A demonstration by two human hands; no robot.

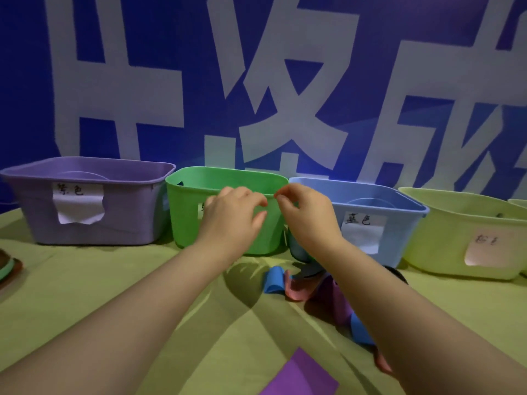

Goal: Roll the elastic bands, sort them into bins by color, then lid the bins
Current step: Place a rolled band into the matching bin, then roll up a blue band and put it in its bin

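Left hand (231, 212) and right hand (308, 215) hover close together before the green bin (185, 218), fingers curled; whether they pinch anything cannot be told. That bin stands between the purple bin (128, 223) and blue bin (402, 238) along the table's (114, 280) far edge. Loose bands (275, 279) lie right of centre.

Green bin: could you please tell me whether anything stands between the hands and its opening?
Nothing visible does: the green bin has no lid, and the left hand and right hand are at its near rim.

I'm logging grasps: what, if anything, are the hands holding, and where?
It cannot be told: the left hand and right hand curl their fingers in front of the green plastic bin, but nothing distinct shows between them.
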